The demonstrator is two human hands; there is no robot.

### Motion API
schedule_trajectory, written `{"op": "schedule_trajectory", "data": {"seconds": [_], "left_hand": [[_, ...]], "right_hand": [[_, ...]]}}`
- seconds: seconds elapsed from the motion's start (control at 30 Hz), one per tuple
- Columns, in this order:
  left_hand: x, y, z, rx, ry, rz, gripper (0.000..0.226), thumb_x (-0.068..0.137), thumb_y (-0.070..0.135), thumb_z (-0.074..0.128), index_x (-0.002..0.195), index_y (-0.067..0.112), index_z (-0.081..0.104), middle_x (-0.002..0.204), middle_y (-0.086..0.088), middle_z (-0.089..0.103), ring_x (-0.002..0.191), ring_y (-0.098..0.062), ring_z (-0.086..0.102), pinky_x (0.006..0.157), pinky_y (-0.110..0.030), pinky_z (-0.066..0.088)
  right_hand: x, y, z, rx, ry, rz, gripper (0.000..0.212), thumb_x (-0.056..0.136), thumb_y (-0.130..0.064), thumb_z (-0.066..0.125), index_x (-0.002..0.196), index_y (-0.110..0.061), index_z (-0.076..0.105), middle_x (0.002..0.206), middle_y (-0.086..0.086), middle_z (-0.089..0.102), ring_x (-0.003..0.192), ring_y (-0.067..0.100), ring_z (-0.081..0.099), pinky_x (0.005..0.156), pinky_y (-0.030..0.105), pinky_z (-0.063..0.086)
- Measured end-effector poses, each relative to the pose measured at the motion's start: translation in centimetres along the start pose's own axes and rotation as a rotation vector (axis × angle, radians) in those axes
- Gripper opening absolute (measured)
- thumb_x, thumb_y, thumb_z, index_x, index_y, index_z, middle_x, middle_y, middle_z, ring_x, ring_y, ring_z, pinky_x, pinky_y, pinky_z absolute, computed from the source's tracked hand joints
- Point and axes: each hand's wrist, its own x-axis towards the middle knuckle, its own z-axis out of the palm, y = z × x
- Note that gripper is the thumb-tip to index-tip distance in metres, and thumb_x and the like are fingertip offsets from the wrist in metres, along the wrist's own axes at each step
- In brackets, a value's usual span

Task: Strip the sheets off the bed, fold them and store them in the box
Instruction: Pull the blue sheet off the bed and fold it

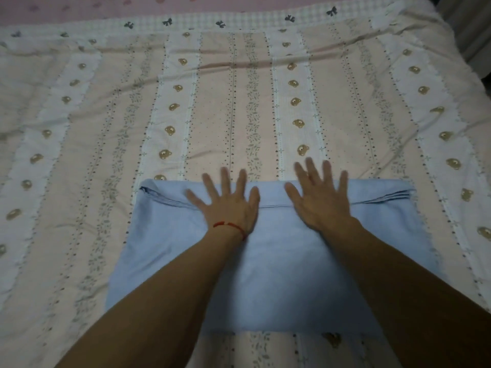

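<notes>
- Quilt [79, 128]: covers the bed from left edge to right edge; striped pattern with bear heads and small leaves; lies mostly flat with light creases.
- Pink sheet [79, 6]: visible beyond the quilt's far edge, at the top of the view.
- Blue sheet [265, 274]: folded into a rough rectangle, lying on the quilt near its near edge, about midway between left and right. Stacked layer edges show at its far left and far right corners; a fold line runs across near its far edge.
- Left hand [225, 205]: palm down on the blue sheet's far part, left of centre; fingers straight and spread apart, tips reaching the sheet's far edge. A red cord [229, 225] circles the wrist.
- Right hand [321, 200]: palm down on the blue sheet, just beside the left hand, not touching it; fingers straight and spread, tips passing over the far edge above the quilt.
</notes>
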Motion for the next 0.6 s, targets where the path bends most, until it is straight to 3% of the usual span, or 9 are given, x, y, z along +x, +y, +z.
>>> {"op": "schedule_trajectory", "data": {"seconds": [0.17, 0.3, 0.37, 0.43, 0.5, 0.6], "left_hand": [[-0.3, -11.6, 0.7, -0.002, 0.135, -0.244, 0.073, 0.089, 0.077, -0.003, 0.154, 0.047, -0.016, 0.167, -0.003, -0.021, 0.151, -0.038, -0.021, 0.112, -0.072, -0.009], [-0.1, -15.2, 0.1, -0.127, 0.068, -0.305, 0.068, 0.092, 0.075, 0.004, 0.153, 0.051, -0.015, 0.168, -0.003, -0.016, 0.152, -0.038, -0.018, 0.115, -0.071, -0.007], [-0.6, -14.3, -0.3, -0.088, 0.109, -0.318, 0.069, 0.093, 0.071, 0.002, 0.155, 0.046, -0.013, 0.168, -0.007, -0.017, 0.151, -0.04, -0.019, 0.113, -0.073, -0.006], [-2.2, -12.5, -0.5, -0.011, 0.218, -0.187, 0.067, 0.096, 0.066, 0.002, 0.157, 0.042, -0.011, 0.167, -0.008, -0.017, 0.151, -0.04, -0.02, 0.112, -0.076, -0.005], [-4.3, -9.5, -0.2, 0.026, 0.334, 0.097, 0.062, 0.1, 0.063, 0.004, 0.157, 0.043, -0.012, 0.167, -0.005, -0.018, 0.151, -0.038, -0.021, 0.112, -0.076, -0.005], [-5.4, -3.5, 0.9, 0.001, 0.332, 0.337, 0.06, 0.101, 0.061, 0.007, 0.156, 0.046, -0.012, 0.167, 0.0, -0.021, 0.151, -0.037, -0.024, 0.111, -0.077, -0.004]], "right_hand": [[-3.4, 11.3, 1.3, -0.002, 0.013, 0.342, 0.073, 0.094, -0.067, -0.009, 0.159, -0.034, -0.013, 0.169, -0.005, -0.016, 0.156, 0.029, -0.014, 0.12, 0.065, -0.008], [-3.1, 13.2, 1.0, 0.2, -0.051, 0.362, 0.065, 0.102, -0.06, 0.006, 0.161, -0.034, -0.009, 0.169, -0.007, -0.018, 0.155, 0.026, -0.015, 0.122, 0.063, -0.005], [-3.6, 13.0, 0.4, 0.245, -0.002, 0.337, 0.066, 0.104, -0.057, 0.012, 0.162, -0.027, -0.002, 0.17, -0.001, -0.008, 0.156, 0.029, -0.004, 0.123, 0.061, 0.003], [-4.9, 12.8, -0.5, 0.261, 0.137, 0.391, 0.066, 0.106, -0.054, 0.019, 0.161, -0.018, 0.012, 0.167, 0.012, 0.015, 0.151, 0.037, 0.019, 0.119, 0.059, 0.02], [-5.8, 12.6, -1.0, 0.317, 0.201, 0.513, 0.066, 0.105, -0.055, 0.027, 0.155, -0.013, 0.025, 0.156, 0.021, 0.032, 0.14, 0.045, 0.033, 0.111, 0.059, 0.03], [-4.9, 13.4, -1.7, 0.589, 0.059, 0.691, 0.08, 0.095, -0.057, 0.052, 0.151, -0.004, 0.03, 0.151, 0.026, 0.038, 0.133, 0.049, 0.043, 0.108, 0.057, 0.039]]}}
